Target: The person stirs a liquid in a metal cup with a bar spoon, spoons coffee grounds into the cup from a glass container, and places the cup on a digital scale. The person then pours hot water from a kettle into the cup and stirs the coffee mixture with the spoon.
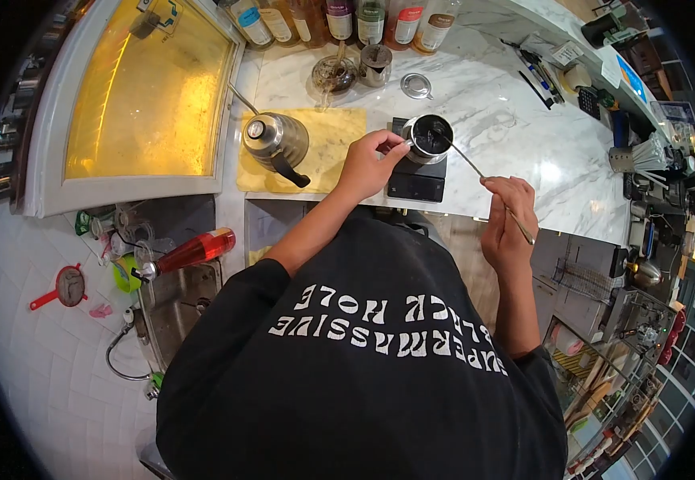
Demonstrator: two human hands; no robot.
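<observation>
My left hand [374, 164] pinches the handle at the left side of a small metal cup [427, 152]. Dark contents show inside the cup, which stands on a black scale [416, 188]. My right hand [511, 212] is closed around a long metal spoon [469, 162], whose far end dips into the cup. To the left, a steel gooseneck kettle [277, 140] rests on a yellow cloth [339, 132]. Behind the cup lies a round metal lid [416, 86].
Several syrup bottles [370, 20] line the back of the marble counter [491, 96], with a glass pot [334, 74] and a small metal pitcher [375, 66] before them. A red bottle [195, 250] is above the sink at left. Straws [650, 154] stand at right.
</observation>
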